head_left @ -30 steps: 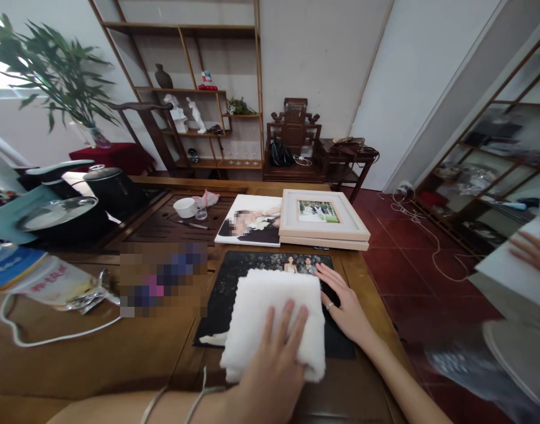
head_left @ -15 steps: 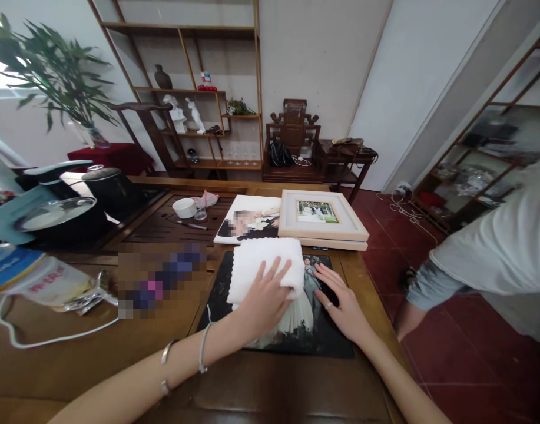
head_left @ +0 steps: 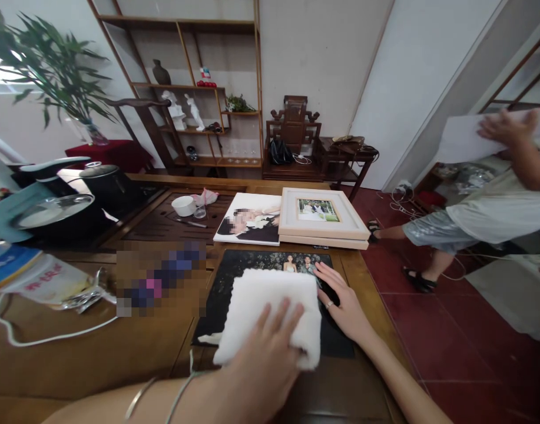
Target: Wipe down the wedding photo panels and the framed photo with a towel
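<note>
A dark photo print (head_left: pixel 234 277) of a couple lies flat on the wooden table (head_left: pixel 97 353) in front of me. My left hand (head_left: pixel 265 359) presses a folded white cloth (head_left: pixel 263 300) onto the near half of the print, fingers spread flat on top of it. My right hand (head_left: pixel 343 303), with a ring on one finger, lies flat on the print's right edge, fingers stretched out. The lower part of the picture is hidden under the cloth.
Behind the print lie another unframed photo (head_left: pixel 249 221) and two stacked light frames (head_left: pixel 320 218). A white cup (head_left: pixel 184 206), a black kettle (head_left: pixel 108 185) and a cable (head_left: pixel 49 338) sit to the left. Another person (head_left: pixel 486 206) holding a white sheet stands at the right.
My left hand has drawn the cloth back toward me, from the far end of the print to the near end. My right hand has stayed put. The other person has moved right and raised a sheet.
</note>
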The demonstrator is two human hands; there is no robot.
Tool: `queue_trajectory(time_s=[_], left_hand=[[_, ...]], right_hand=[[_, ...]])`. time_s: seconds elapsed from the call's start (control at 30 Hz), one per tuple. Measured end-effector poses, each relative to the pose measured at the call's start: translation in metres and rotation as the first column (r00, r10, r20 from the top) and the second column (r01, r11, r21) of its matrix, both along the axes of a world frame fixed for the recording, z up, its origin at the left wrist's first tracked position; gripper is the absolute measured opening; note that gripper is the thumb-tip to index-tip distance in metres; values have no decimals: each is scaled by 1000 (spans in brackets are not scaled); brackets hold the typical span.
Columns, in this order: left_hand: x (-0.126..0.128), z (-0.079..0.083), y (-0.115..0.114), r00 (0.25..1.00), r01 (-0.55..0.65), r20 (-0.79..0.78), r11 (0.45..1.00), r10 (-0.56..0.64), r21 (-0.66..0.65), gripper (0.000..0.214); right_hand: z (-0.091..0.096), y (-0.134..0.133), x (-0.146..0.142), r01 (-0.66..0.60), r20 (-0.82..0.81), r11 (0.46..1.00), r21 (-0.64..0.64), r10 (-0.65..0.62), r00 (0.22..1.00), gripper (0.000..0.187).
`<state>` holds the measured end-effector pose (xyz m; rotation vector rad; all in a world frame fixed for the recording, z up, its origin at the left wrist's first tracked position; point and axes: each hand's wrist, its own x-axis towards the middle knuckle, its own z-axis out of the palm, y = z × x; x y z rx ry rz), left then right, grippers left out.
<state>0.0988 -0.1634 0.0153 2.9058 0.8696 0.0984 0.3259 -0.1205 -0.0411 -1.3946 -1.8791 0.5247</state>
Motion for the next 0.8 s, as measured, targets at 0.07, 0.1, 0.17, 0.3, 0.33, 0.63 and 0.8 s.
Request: queue_trajectory(time_s=[0.07, 0.1, 0.17, 0.3, 0.33, 0.63, 0.8], left_hand=[[1, 4, 24, 996, -92, 5, 995, 92, -31, 25], [2, 4, 37, 990, -135, 26, 990, 136, -28, 26], [2, 2, 59, 980, -184, 78, 983, 184, -4, 28], [3, -3, 72, 978, -191, 91, 981, 187, 31, 28], [3, -4, 66, 982, -182, 65, 983, 179, 36, 26], [-1, -38, -36, 997, -20, 79, 939, -7, 343, 42], [1, -15, -10, 999, -18, 41, 994, 14, 111, 23]], right_hand=[[0, 0, -1, 10, -4, 1000, 3, -10, 1000, 40], [-1, 0, -1, 11, -6, 1000, 6, -11, 1000, 39], [-1, 0, -1, 11, -12, 1000, 12, -10, 1000, 39], [-2, 0, -1, 11, -26, 1000, 20, -11, 1000, 39], [-2, 1, -1, 12, -26, 1000, 21, -11, 1000, 39], [0, 0, -1, 7, -7, 1000, 7, -7, 1000, 40], [1, 1, -1, 5, -4, 1000, 7, -5, 1000, 40]])
